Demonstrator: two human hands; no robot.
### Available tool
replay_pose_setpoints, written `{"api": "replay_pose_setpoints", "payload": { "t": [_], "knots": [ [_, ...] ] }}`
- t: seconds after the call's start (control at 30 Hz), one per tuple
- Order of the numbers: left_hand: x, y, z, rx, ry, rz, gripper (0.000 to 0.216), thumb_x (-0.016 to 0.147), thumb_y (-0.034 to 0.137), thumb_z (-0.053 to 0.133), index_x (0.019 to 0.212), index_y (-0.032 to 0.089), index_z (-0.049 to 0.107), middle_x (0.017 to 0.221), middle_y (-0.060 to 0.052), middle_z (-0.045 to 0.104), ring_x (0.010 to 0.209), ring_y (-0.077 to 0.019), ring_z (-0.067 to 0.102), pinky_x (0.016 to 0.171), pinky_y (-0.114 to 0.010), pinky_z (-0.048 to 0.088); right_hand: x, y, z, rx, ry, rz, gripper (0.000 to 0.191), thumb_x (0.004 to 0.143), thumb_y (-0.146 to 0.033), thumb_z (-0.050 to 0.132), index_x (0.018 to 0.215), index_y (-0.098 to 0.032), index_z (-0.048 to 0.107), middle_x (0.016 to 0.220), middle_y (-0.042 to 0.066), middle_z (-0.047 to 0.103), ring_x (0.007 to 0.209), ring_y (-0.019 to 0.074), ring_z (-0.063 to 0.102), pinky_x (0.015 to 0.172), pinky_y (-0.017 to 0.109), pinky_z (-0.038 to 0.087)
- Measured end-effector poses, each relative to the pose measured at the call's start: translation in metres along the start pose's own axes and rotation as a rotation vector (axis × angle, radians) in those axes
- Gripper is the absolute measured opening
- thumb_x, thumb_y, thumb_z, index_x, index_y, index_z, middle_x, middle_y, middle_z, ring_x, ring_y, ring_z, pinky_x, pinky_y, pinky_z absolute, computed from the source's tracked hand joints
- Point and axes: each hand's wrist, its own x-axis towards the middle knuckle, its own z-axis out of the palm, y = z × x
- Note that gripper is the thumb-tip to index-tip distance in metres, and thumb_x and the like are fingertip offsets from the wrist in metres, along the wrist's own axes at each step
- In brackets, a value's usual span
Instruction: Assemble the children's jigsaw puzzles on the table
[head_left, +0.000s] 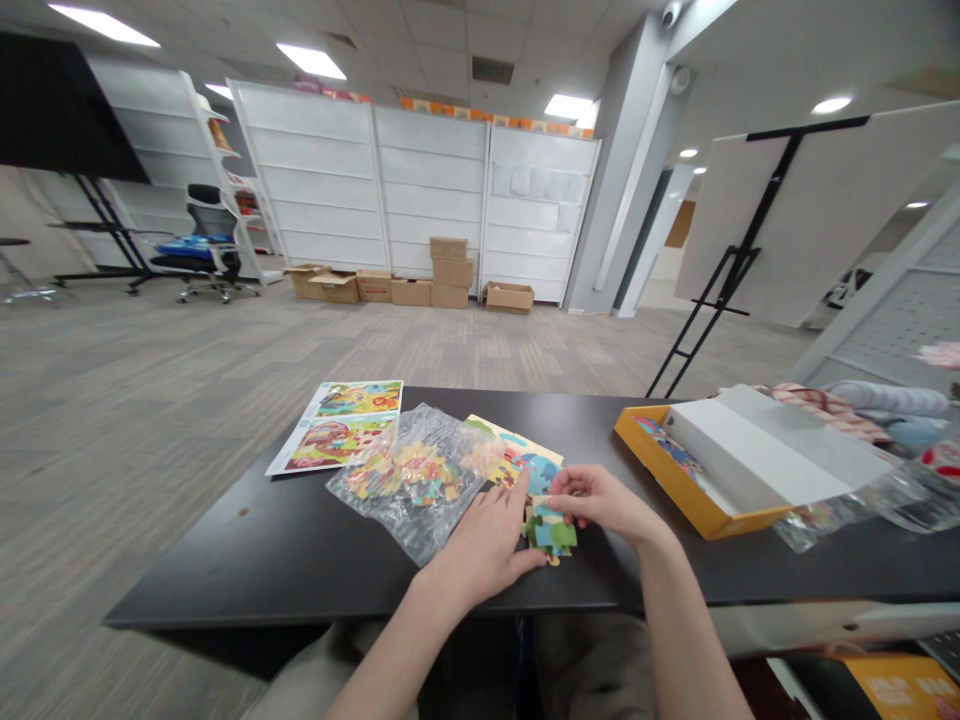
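My left hand (489,540) lies flat on the black table (247,560), its fingertips pressing the left side of a small cluster of joined puzzle pieces (553,533). My right hand (600,498) pinches the top of the same cluster from the right. Just behind the hands lies a partly built colourful puzzle board (517,455). To the left of it sits a clear plastic bag of loose puzzle pieces (416,470).
A printed picture sheet (337,425) lies at the table's far left. An open yellow puzzle box (675,480) with a white lid (765,445) stands on the right, with more plastic bags beside it. Cardboard boxes, white shelves and an office chair stand across the floor.
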Motion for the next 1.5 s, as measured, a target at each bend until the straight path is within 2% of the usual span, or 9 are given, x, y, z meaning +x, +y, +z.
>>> {"api": "replay_pose_setpoints", "payload": {
  "t": [0.2,0.33,0.47,0.6,0.8,0.93,1.1,1.3,1.5],
  "knots": [
    [-0.004,-0.002,-0.005,0.003,-0.03,0.039,0.081,0.083,0.042,0.073,0.15,0.019,0.033,0.144,-0.017,0.054,0.131,-0.0334,0.052,0.109,-0.048,0.041,0.01,0.003,0.022,-0.2,0.033,-0.074,0.029,0.071,-0.042,0.08,0.071,-0.017,0.067,0.063,0.0,0.065,0.058,0.0129,0.058,0.054,0.023,0.044],
    [-0.006,-0.001,-0.003,0.022,-0.002,0.082,0.071,0.084,0.039,0.07,0.145,0.02,0.039,0.138,-0.014,0.058,0.126,-0.0312,0.055,0.106,-0.047,0.044,0.007,0.0,0.016,-0.391,0.132,-0.171,0.022,0.078,-0.04,0.071,0.073,-0.019,0.074,0.07,0.002,0.07,0.061,0.0142,0.056,0.059,0.025,0.044],
    [-0.003,0.001,-0.001,0.068,0.002,0.103,0.05,0.082,0.036,0.068,0.127,0.019,0.053,0.124,-0.011,0.064,0.115,-0.0301,0.058,0.1,-0.044,0.047,0.001,0.007,0.002,-0.446,0.209,-0.151,0.023,0.072,-0.041,0.077,0.082,-0.02,0.077,0.081,0.003,0.073,0.061,0.0141,0.054,0.059,0.026,0.044],
    [0.0,0.002,0.001,0.101,0.005,0.1,0.047,0.075,0.034,0.069,0.118,0.018,0.056,0.114,-0.011,0.065,0.108,-0.0306,0.06,0.096,-0.043,0.048,-0.004,0.012,-0.005,-0.466,0.146,-0.068,0.031,0.068,-0.041,0.08,0.089,-0.018,0.077,0.078,0.002,0.068,0.062,0.0139,0.053,0.058,0.025,0.044],
    [-0.001,0.006,-0.004,0.096,0.015,0.147,0.054,0.074,0.026,0.066,0.126,0.018,0.051,0.12,-0.011,0.061,0.109,-0.0291,0.06,0.097,-0.041,0.05,-0.011,0.003,-0.002,-0.502,0.101,-0.072,0.029,0.071,-0.041,0.078,0.09,-0.019,0.077,0.081,0.003,0.069,0.066,0.0153,0.054,0.06,0.026,0.043],
    [-0.004,0.009,-0.008,0.08,0.008,0.187,0.053,0.077,0.018,0.06,0.128,0.019,0.049,0.123,-0.01,0.058,0.108,-0.0268,0.061,0.096,-0.039,0.053,-0.014,-0.001,-0.001,-0.353,-0.07,-0.127,0.026,0.082,-0.042,0.07,0.094,-0.019,0.074,0.077,0.001,0.068,0.068,0.0156,0.056,0.062,0.025,0.044],
    [-0.012,0.009,-0.009,0.151,0.155,0.268,0.065,0.08,0.008,0.053,0.143,0.019,0.039,0.134,-0.013,0.054,0.123,-0.0281,0.056,0.105,-0.042,0.05,-0.016,-0.007,0.003,-0.093,-0.139,-0.184,0.033,0.084,-0.049,0.071,0.095,-0.017,0.07,0.086,0.002,0.069,0.076,0.0169,0.061,0.069,0.027,0.049],
    [-0.028,0.013,-0.025,0.335,0.443,0.289,0.061,0.089,0.007,0.047,0.147,0.025,0.042,0.148,-0.014,0.049,0.138,-0.0311,0.045,0.11,-0.049,0.044,-0.002,-0.012,0.015,0.108,0.102,-0.161,0.049,0.075,-0.061,0.075,0.093,-0.018,0.061,0.08,0.003,0.07,0.067,0.0158,0.062,0.06,0.026,0.046],
    [-0.04,-0.011,-0.036,0.419,0.542,-0.032,0.035,0.091,0.013,0.052,0.123,0.021,0.061,0.109,-0.011,0.069,0.1,-0.0281,0.066,0.088,-0.045,0.055,0.014,-0.013,0.038,0.122,0.06,-0.047,0.053,0.069,-0.058,0.08,0.095,-0.021,0.053,0.063,-0.005,0.062,0.046,0.0079,0.047,0.044,0.019,0.027]
  ]
}}
